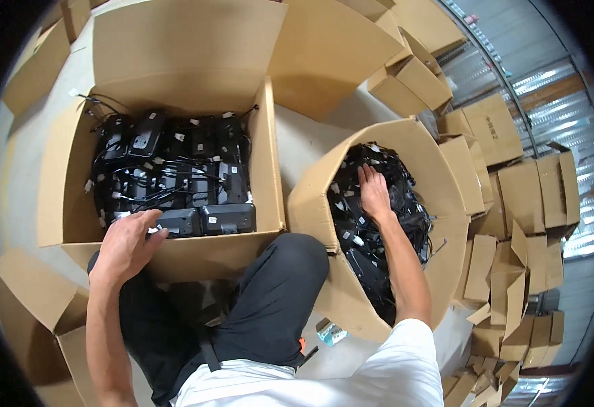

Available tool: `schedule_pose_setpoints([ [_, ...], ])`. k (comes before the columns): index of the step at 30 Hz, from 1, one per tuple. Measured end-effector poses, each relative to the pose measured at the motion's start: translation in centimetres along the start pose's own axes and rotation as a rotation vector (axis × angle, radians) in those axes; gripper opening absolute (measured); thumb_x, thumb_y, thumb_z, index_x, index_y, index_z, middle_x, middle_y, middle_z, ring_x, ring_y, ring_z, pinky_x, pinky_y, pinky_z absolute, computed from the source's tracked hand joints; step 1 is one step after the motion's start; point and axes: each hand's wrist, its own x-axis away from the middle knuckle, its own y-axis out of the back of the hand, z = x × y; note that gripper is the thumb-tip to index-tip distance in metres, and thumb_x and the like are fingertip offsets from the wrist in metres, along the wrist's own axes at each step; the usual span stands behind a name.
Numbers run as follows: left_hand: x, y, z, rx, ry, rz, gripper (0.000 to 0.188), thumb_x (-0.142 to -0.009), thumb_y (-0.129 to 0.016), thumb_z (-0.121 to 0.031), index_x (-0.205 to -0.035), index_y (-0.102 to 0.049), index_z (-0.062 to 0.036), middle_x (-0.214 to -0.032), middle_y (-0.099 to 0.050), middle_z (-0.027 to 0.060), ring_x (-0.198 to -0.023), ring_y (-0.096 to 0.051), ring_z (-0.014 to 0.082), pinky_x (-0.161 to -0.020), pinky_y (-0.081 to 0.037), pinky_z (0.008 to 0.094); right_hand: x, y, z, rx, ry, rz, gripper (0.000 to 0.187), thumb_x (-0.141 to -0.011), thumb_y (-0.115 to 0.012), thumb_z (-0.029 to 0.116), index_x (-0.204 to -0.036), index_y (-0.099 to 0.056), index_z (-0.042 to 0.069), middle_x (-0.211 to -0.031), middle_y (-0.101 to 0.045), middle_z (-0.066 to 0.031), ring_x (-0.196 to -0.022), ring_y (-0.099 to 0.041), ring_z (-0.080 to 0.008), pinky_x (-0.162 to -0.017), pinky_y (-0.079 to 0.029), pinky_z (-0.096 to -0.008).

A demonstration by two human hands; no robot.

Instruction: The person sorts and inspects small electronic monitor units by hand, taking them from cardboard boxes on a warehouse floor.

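My left hand is over the near left corner of the left cardboard box. Its thumb and forefinger are apart beside a black plastic device at the near wall, with a small white piece between them; the other fingertips are hidden. More black devices lie in rows in this box, with thin black cables and white connectors on top. My right hand reaches into the right cardboard box. Its fingers stretch out over a jumbled heap of black devices and cables, and no held thing shows.
Both boxes stand side by side before my knees, flaps raised. An open carton sits at the lower left. Many cartons are piled along the right, others at the back. A small blue and white packet lies on the floor near the right box.
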Motion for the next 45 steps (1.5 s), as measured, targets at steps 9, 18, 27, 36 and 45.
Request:
schedule_pose_setpoints([
  [9, 0.8, 0.6, 0.5, -0.018, -0.002, -0.032, 0.039, -0.093, -0.066, -0.025, -0.122, -0.064, 0.0000, -0.104, -0.071, 0.0190, -0.094, -0.068, 0.0347, -0.083, -0.053, 0.0441, 0.0, -0.2, 0.1, -0.164, -0.012, 0.296, 0.012, -0.082, -0.056, 0.007, -0.090, -0.064, 0.003, -0.093, -0.066, -0.0228, -0.092, -0.063, -0.0400, -0.077, -0.054, -0.0481],
  [18, 1.9, 0.6, 1.0, 0.007, -0.104, -0.109, 0.031, -0.093, -0.065, -0.025, -0.114, -0.065, -0.0019, -0.098, -0.070, 0.0184, -0.096, -0.067, 0.0369, -0.084, -0.053, 0.0463, 5.7, 9.5, -0.4, -0.456, -0.312, 0.197, 0.017, -0.092, -0.061, 0.019, -0.093, -0.054, 0.003, -0.083, -0.061, -0.0256, -0.083, -0.061, -0.0466, -0.072, -0.046, -0.0539],
  [27, 2.5, 0.3, 1.3, 0.001, -0.143, -0.157, 0.029, -0.091, -0.068, -0.028, -0.108, -0.065, -0.0037, -0.096, -0.069, 0.0171, -0.094, -0.067, 0.0367, -0.083, -0.053, 0.0469, 2.8, 27.6, -2.5, -0.800, -0.714, -0.394, 0.013, -0.101, -0.057, 0.014, -0.103, -0.063, 0.002, -0.074, -0.049, 0.0033, -0.070, -0.045, -0.0070, -0.060, -0.039, -0.0278],
  [36, 3.4, 0.6, 1.5, -0.031, -0.172, -0.188, 0.028, -0.091, -0.067, -0.028, -0.105, -0.065, -0.0037, -0.094, -0.070, 0.0167, -0.092, -0.068, 0.0364, -0.080, -0.054, 0.0469, -0.9, 33.2, -3.0, -0.980, -0.564, -0.525, 0.018, -0.103, -0.059, 0.015, -0.097, -0.068, 0.002, -0.063, -0.040, 0.0101, -0.055, -0.034, 0.0012, -0.047, -0.023, -0.0209],
  [45, 3.2, -0.2, 2.1, -0.059, -0.205, -0.243, 0.030, -0.091, -0.067, -0.029, -0.107, -0.065, -0.0032, -0.095, -0.070, 0.0177, -0.093, -0.068, 0.0362, -0.082, -0.054, 0.0467, -0.3, 32.9, -4.7, -0.798, -0.603, -0.632, 0.014, -0.097, -0.065, 0.011, -0.104, -0.070, 0.000, -0.066, -0.052, 0.0039, -0.057, -0.044, -0.0012, -0.050, -0.034, -0.0202],
])
